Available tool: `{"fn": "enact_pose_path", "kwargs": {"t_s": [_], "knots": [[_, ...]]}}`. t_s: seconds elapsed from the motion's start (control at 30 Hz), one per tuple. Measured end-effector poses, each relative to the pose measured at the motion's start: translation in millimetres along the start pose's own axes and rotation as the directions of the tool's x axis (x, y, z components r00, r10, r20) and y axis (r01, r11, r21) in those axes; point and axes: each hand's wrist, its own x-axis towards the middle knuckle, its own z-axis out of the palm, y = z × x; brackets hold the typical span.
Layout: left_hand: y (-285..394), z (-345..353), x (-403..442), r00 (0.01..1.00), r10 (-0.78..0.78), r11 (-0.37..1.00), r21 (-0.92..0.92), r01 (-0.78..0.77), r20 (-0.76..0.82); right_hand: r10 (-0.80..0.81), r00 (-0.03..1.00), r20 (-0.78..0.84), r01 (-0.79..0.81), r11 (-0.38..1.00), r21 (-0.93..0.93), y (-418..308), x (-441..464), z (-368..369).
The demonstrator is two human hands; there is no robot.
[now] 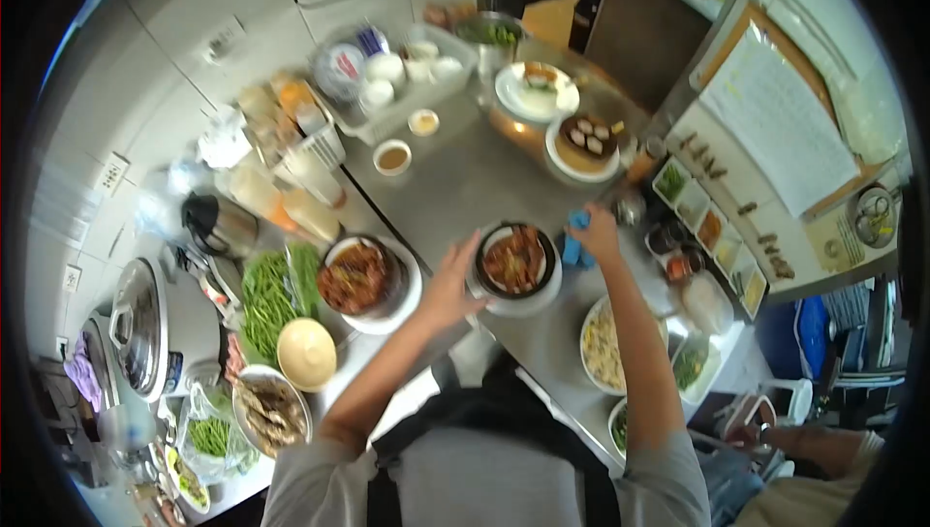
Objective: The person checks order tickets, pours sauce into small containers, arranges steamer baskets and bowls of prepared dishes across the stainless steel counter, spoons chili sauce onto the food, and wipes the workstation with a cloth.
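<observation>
In the head view, a dark round bowl of brown braised meat stands on a white plate in front of me. My left hand curves around the plate's left side, fingers and thumb at its rim beside the bowl. On the other side, my right hand is closed on a blue cloth, just right of the plate and apart from it. A second dark bowl of similar meat, on another white plate, sits left of my left forearm.
Two plated dishes, one a brown bowl, stand at the back right. Small sauce cups and a grey tray are behind. Green vegetables and a rice cooker lie left. A large food bowl sits beneath my right forearm. Another person's arm shows lower right.
</observation>
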Motion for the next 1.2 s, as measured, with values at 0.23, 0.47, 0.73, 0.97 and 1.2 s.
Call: {"fn": "enact_pose_path", "kwargs": {"t_s": [0.23, 0.47, 0.73, 0.97, 1.2], "knots": [[-49.7, 33.2, -23.8, 0.975, -0.211, 0.951, 0.215, 0.222, -0.074, 0.281, 0.911, 0.302, -0.405, 0.749, 0.525, 23.8, 43.8, -12.2], [-35.1, 66.9, -74.7, 0.957, -0.278, 0.959, -0.072, 0.273, -0.083, 0.079, 0.922, 0.378, -0.129, 0.985, 0.110, -109.1, 137.7, 72.5], [-33.2, 48.3, -87.8, 0.943, -0.282, 0.956, -0.134, 0.261, -0.179, -0.485, 0.620, 0.616, 0.446, 0.864, 0.232, -242.8, 61.1, 162.9], [-38.6, 24.6, -80.8, 0.957, -0.283, 0.953, -0.134, 0.272, -0.067, -0.468, 0.715, 0.519, 0.420, 0.881, 0.216, -149.8, 148.8, 163.5], [-53.8, 29.8, -36.0, 0.972, -0.197, 0.980, -0.025, 0.195, -0.130, -0.261, 0.904, 0.339, 0.219, 0.963, 0.157, -105.0, 143.0, 87.2]]}}
